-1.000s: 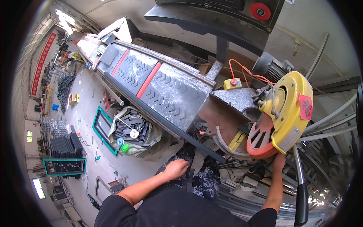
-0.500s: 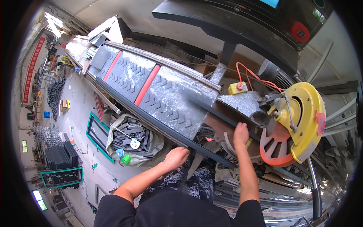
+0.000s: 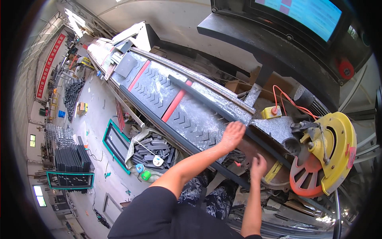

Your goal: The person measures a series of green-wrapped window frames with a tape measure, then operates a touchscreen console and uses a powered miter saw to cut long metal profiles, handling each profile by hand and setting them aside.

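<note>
A long dark metal profile [image 3: 207, 97] lies lengthwise over the grey conveyor-like table, its right part running toward a saw. My left hand [image 3: 233, 136] is at the profile's near edge, fingers together and closed on it. Just right of it and nearer to me, my right hand [image 3: 258, 167] is off the profile, its fingers partly bent and apart, with nothing visible in them. The saw has a yellow guard [image 3: 338, 147] and an orange slotted cover [image 3: 306, 177], right of my right hand.
The table [image 3: 191, 119] has red crossbars and chevron marks. A yellow switch box [image 3: 271, 112] with orange cable sits behind the profile. Overhead at the right hangs a lit screen [image 3: 306, 16]. A sack of dark offcuts [image 3: 159, 145] and a green-edged frame [image 3: 115, 147] are on the floor at left.
The profile has slid leftward along the table. My left hand has moved from the table's front edge up onto it. My right hand has come off the profile toward me.
</note>
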`<state>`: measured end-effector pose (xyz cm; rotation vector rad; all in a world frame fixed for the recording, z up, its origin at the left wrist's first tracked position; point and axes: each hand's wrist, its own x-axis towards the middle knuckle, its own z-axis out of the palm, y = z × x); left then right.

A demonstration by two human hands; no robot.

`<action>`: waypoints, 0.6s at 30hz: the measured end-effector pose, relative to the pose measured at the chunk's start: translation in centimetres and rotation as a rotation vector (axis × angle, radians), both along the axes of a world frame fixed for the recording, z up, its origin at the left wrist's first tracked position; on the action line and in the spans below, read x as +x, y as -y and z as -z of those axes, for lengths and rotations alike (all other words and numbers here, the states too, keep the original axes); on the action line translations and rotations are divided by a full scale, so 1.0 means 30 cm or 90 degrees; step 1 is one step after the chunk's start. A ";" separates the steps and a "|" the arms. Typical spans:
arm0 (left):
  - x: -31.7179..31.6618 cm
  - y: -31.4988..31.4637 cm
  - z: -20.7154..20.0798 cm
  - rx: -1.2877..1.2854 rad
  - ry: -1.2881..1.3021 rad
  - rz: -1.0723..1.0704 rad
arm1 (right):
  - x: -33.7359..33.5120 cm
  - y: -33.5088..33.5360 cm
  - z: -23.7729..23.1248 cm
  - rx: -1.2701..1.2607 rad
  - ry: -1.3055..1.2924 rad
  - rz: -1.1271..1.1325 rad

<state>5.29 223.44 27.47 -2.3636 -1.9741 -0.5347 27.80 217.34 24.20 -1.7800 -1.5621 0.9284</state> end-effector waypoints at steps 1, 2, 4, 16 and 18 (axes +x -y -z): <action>0.038 -0.033 0.010 -0.057 0.007 0.029 | 0.107 0.027 0.058 -0.033 -0.034 0.059; 0.068 -0.055 0.013 -0.117 0.014 0.058 | 0.202 0.047 0.105 -0.069 -0.067 0.118; 0.067 -0.088 0.035 -0.011 -0.034 0.077 | 0.337 0.053 0.158 -0.154 -0.208 0.249; -0.026 -0.152 -0.069 -0.114 -0.130 0.234 | 0.345 0.102 -0.025 -0.076 -0.332 0.253; -0.027 -0.026 -0.038 -0.256 -0.193 0.197 | 0.358 0.162 0.088 -0.075 -1.210 0.540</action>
